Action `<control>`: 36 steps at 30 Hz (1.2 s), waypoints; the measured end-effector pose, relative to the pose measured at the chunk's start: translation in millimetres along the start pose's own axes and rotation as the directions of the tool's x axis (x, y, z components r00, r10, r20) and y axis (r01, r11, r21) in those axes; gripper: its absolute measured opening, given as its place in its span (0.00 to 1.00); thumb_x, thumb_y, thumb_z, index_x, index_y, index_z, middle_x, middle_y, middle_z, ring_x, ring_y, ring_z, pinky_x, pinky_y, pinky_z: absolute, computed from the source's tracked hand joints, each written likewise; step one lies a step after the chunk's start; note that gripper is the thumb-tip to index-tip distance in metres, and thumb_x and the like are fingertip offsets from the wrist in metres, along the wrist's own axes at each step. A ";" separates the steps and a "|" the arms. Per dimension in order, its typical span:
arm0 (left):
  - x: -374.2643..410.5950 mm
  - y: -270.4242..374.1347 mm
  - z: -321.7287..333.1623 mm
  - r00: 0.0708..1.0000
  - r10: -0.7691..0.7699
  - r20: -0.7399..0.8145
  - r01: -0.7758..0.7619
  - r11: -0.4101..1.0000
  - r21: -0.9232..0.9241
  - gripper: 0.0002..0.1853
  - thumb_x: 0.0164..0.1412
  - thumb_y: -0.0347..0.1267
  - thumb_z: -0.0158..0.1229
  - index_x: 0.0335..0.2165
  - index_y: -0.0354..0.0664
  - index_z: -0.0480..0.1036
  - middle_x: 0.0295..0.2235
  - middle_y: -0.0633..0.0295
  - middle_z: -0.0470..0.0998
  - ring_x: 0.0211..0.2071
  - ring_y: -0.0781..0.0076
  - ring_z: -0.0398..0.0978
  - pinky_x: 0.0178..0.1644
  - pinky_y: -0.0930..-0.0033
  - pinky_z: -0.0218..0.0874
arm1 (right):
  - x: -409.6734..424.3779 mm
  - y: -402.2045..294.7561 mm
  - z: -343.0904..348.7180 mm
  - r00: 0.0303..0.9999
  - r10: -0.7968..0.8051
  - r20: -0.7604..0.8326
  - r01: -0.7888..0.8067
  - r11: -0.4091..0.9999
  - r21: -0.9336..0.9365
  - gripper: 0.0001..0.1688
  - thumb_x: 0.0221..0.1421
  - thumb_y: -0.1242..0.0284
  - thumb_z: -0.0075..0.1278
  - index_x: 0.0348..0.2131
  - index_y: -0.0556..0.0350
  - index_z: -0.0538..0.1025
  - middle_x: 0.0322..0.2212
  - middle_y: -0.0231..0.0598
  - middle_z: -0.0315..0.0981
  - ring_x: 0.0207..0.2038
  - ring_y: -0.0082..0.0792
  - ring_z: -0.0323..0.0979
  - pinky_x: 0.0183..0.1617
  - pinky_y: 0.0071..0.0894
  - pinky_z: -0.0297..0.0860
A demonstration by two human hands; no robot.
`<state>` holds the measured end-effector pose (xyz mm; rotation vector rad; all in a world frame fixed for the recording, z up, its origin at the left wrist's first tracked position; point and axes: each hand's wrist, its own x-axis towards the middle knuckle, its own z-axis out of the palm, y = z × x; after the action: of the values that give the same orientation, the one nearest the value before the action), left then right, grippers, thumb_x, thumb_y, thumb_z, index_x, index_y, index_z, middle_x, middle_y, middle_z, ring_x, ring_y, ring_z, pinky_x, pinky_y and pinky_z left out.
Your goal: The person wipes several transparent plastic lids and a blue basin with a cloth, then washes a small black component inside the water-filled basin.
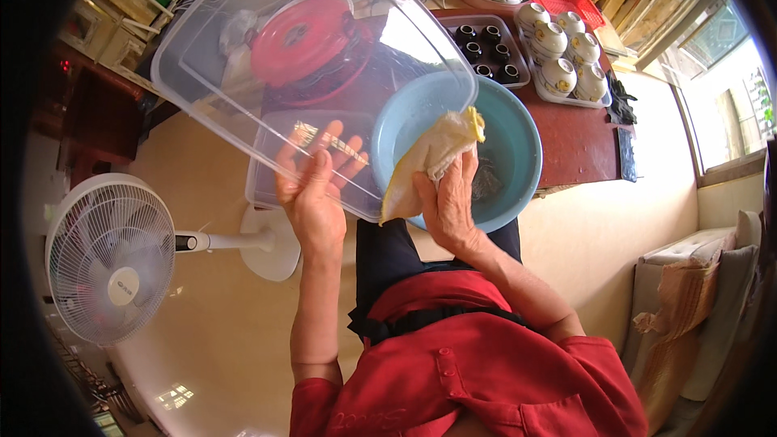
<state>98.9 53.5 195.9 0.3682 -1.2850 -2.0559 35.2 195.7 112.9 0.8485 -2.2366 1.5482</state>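
Note:
A large clear plastic lid or shallow tray (364, 30) is held up at a slant in front of me. My left hand (315, 188) supports it by its near edge, the thumb on the near side and the fingers seen through the plastic. My right hand (450, 200) grips a cream cloth with yellow edging (425, 158) and presses it against the near right corner. Below the cloth stands a blue plastic basin (528, 152), with something clear, perhaps water, at its bottom. Through the plastic show a red round lid (300, 39) and another clear container (261, 185).
Black cups stand in a clear tray (523, 60), beside patterned white bowls (557, 76) in another tray. Black gloves (620, 100) and a dark flat object (627, 155) lie at the table's right end. A red basket (567, 3) sits behind. A white standing fan (112, 261) is at left.

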 end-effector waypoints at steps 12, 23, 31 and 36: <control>-12.9 -10.8 -1.6 0.997 -0.072 0.033 0.073 0.997 -0.002 0.17 0.58 0.22 0.49 0.48 0.37 0.62 0.43 0.49 0.71 0.43 0.63 0.72 0.48 0.63 0.65 | 35.9 -29.5 3.3 0.942 -0.286 0.173 0.301 0.951 -0.067 0.34 0.43 0.73 0.52 0.51 0.62 0.63 0.56 0.59 0.47 0.59 0.63 0.45 0.60 0.55 0.45; -28.8 11.4 -26.0 0.967 -0.252 0.026 0.252 0.968 -0.001 0.20 0.57 0.24 0.50 0.49 0.38 0.60 0.40 0.42 0.73 0.35 0.52 0.76 0.38 0.56 0.72 | 94.9 -2.1 12.5 0.983 -0.176 0.046 0.182 0.966 -0.183 0.34 0.48 0.72 0.51 0.54 0.64 0.59 0.53 0.53 0.56 0.57 0.52 0.53 0.61 0.53 0.42; -28.5 4.8 -32.5 0.969 -0.245 -0.009 0.245 0.969 -0.023 0.19 0.57 0.23 0.50 0.48 0.40 0.63 0.39 0.56 0.74 0.35 0.67 0.75 0.35 0.61 0.73 | 69.2 -70.9 21.6 0.847 -0.399 0.350 0.452 0.888 -0.082 0.31 0.45 0.73 0.52 0.52 0.49 0.65 0.54 0.46 0.56 0.59 0.50 0.51 0.61 0.55 0.42; -29.1 20.9 -57.4 0.962 -0.273 -0.030 0.268 0.956 -0.119 0.21 0.57 0.23 0.50 0.50 0.39 0.59 0.42 0.42 0.72 0.35 0.48 0.76 0.37 0.51 0.72 | 105.6 -30.2 18.7 0.930 -0.319 0.181 0.351 0.918 -0.186 0.25 0.47 0.80 0.49 0.48 0.52 0.67 0.47 0.40 0.65 0.52 0.42 0.61 0.58 0.41 0.50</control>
<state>160.5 27.9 183.8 0.5628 -1.1343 -2.3226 -27.4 139.2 185.7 1.2369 -2.1603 1.0976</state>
